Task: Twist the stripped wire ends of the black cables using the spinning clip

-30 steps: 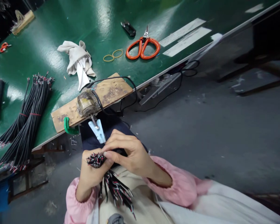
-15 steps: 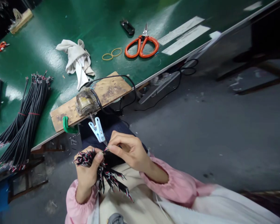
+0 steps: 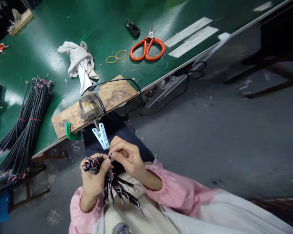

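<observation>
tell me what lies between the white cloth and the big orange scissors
Two thin yellow loops, probably rubber bands, lie on the green table between the cloth and the scissors, as the head view shows.

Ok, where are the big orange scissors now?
In the head view, the big orange scissors lie near the top middle, on the green table, between the yellow rubber bands on the left and the white strips on the right.

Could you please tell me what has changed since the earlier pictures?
The held bundle has tipped slightly left in the left hand, and the right hand has moved left. The left hand kept its hold; clip, large scissors and cloth stayed put.
</observation>
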`<action>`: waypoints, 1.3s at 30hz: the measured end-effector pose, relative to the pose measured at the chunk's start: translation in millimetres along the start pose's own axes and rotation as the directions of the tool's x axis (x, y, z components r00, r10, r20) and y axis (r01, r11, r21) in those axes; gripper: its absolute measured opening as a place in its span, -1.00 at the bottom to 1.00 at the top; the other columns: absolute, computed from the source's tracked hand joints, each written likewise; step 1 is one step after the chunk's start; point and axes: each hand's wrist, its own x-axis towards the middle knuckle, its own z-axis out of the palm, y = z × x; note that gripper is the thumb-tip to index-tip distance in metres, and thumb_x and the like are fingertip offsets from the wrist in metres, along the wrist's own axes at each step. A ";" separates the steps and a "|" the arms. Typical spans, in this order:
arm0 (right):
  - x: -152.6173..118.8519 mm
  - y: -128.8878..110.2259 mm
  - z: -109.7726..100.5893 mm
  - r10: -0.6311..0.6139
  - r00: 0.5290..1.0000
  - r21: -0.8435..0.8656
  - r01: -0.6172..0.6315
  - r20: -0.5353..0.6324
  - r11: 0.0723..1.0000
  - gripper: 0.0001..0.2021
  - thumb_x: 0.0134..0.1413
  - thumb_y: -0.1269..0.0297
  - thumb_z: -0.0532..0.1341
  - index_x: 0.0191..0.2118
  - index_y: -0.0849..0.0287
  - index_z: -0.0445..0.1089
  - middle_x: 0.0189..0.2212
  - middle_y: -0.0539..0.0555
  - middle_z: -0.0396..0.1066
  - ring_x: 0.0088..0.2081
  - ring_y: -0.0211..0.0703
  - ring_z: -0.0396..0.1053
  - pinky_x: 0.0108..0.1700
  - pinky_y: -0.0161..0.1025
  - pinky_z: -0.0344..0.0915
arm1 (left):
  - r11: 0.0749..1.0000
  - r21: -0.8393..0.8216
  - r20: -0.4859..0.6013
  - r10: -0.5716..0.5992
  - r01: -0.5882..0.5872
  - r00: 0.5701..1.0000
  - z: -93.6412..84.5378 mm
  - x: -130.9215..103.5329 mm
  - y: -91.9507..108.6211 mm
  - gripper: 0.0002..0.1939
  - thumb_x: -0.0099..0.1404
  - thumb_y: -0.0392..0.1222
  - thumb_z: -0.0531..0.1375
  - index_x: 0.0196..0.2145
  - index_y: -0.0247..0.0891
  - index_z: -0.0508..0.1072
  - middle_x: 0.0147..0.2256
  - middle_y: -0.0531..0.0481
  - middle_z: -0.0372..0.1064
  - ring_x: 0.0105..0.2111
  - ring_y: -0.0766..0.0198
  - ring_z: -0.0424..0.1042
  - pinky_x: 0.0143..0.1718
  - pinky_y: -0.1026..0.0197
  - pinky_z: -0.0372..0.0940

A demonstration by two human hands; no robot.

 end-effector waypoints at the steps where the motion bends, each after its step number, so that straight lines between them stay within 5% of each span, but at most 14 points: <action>1: -3.1 2.0 2.7 -0.072 0.995 -0.070 0.067 -0.067 0.995 -0.73 0.30 0.13 0.21 -0.40 0.13 0.48 -0.52 0.07 0.43 -0.42 -0.13 0.36 -0.37 -0.15 0.36 | 1.000 -0.008 -0.021 -0.006 0.006 1.000 1.8 -0.6 0.6 -0.56 0.11 0.18 0.39 -0.55 -0.28 0.52 -0.66 0.08 0.35 -0.68 0.39 0.28 -0.62 0.33 0.23; 5: -12.5 14.8 3.3 -0.396 0.912 -0.371 0.334 -0.105 0.866 -0.82 0.29 0.34 0.18 -0.26 0.03 0.54 -0.48 0.07 0.48 -0.40 -0.09 0.37 -0.33 -0.08 0.38 | 0.999 -0.035 -0.073 -0.040 0.038 0.997 8.1 -3.2 4.8 -0.57 0.09 0.17 0.40 -0.54 -0.28 0.51 -0.68 0.10 0.34 -0.71 0.40 0.28 -0.64 0.34 0.24; 13: -1.5 11.2 -13.4 -0.317 0.940 -0.237 0.338 0.123 0.911 -0.73 0.38 0.30 0.06 -0.22 0.07 0.53 -0.40 0.13 0.53 -0.32 -0.05 0.44 -0.26 -0.04 0.43 | 0.996 -0.047 -0.019 -0.079 0.078 0.997 -1.8 1.2 6.1 -0.61 0.07 0.13 0.42 -0.52 -0.27 0.52 -0.70 0.11 0.32 -0.73 0.39 0.26 -0.67 0.33 0.22; 18: 12.7 -5.0 -19.0 0.041 0.982 -0.049 -0.032 0.185 0.998 -0.60 0.39 0.04 0.08 -0.33 0.17 0.52 -0.46 0.12 0.51 -0.37 -0.13 0.45 -0.26 -0.12 0.43 | 1.000 0.022 -0.018 0.018 -0.018 1.000 -8.8 5.2 5.3 -0.66 0.10 0.07 0.42 -0.56 -0.26 0.55 -0.68 0.10 0.33 -0.70 0.38 0.28 -0.62 0.31 0.23; 22: 14.4 -6.9 -20.1 0.297 0.912 0.102 -0.337 0.283 0.936 -0.53 0.20 -0.15 0.22 -0.38 0.20 0.56 -0.47 0.09 0.51 -0.43 -0.21 0.44 -0.34 -0.24 0.40 | 0.995 0.053 -0.016 0.083 -0.082 0.996 -9.0 6.4 3.1 -0.70 0.09 0.03 0.43 -0.56 -0.26 0.58 -0.68 0.10 0.34 -0.69 0.37 0.30 -0.60 0.31 0.25; 25: 11.9 -6.6 -18.1 0.330 0.897 0.124 -0.379 0.294 0.917 -0.63 0.12 -0.06 0.33 -0.39 0.20 0.57 -0.49 0.08 0.52 -0.46 -0.22 0.43 -0.40 -0.26 0.37 | 0.994 0.045 -0.037 0.100 -0.098 0.994 -8.7 6.3 -0.2 -0.75 0.09 -0.04 0.44 -0.56 -0.25 0.59 -0.67 0.10 0.37 -0.69 0.38 0.31 -0.61 0.33 0.24; 27: 9.6 -6.4 -16.2 0.251 0.941 0.066 -0.272 0.226 0.960 -0.75 0.15 0.10 0.34 -0.40 0.18 0.58 -0.51 0.07 0.53 -0.48 -0.21 0.42 -0.44 -0.25 0.34 | 0.996 0.041 -0.043 0.077 -0.076 0.996 -8.0 6.1 -1.6 -0.78 0.08 -0.07 0.44 -0.55 -0.26 0.60 -0.67 0.09 0.39 -0.68 0.37 0.34 -0.61 0.32 0.26; 30: 6.0 -5.9 -15.1 -0.091 0.991 -0.160 0.106 0.095 0.982 -0.89 0.19 0.37 0.31 -0.35 0.13 0.59 -0.48 0.07 0.58 -0.45 -0.18 0.42 -0.38 -0.18 0.34 | 0.999 0.029 -0.080 0.025 -0.022 0.996 -5.5 6.4 -1.0 -0.81 0.05 -0.09 0.44 -0.53 -0.27 0.63 -0.68 0.06 0.43 -0.69 0.33 0.37 -0.61 0.30 0.31; 33: 2.3 -5.5 -16.6 -0.420 0.899 -0.422 0.432 0.127 0.797 -0.83 0.16 0.48 0.31 -0.18 0.10 0.58 -0.38 0.07 0.63 -0.39 -0.14 0.42 -0.33 -0.14 0.30 | 1.000 -0.007 -0.143 -0.031 0.030 0.989 -1.9 7.1 0.6 -0.84 -0.02 -0.13 0.46 -0.53 -0.28 0.64 -0.67 0.04 0.46 -0.67 0.30 0.41 -0.58 0.27 0.38; 36: -1.4 -5.7 -15.9 -0.523 0.826 -0.494 0.552 0.211 0.672 -0.83 0.19 0.46 0.30 -0.11 0.15 0.54 -0.37 0.08 0.63 -0.40 -0.14 0.41 -0.36 -0.15 0.28 | 0.998 -0.063 -0.218 -0.033 0.019 0.975 -0.1 7.1 -1.0 -0.86 -0.05 -0.16 0.46 -0.53 -0.26 0.64 -0.62 0.03 0.53 -0.62 0.27 0.48 -0.53 0.26 0.44; 39: -4.0 -5.7 -10.4 -0.461 0.879 -0.399 0.467 0.118 0.789 -0.91 0.23 0.44 0.28 -0.19 0.17 0.53 -0.45 0.06 0.60 -0.45 -0.19 0.42 -0.38 -0.19 0.32 | 0.996 -0.084 -0.230 0.009 -0.029 0.973 -2.0 5.8 -5.5 -0.88 -0.02 -0.18 0.47 -0.54 -0.23 0.63 -0.59 0.06 0.55 -0.60 0.29 0.50 -0.51 0.30 0.44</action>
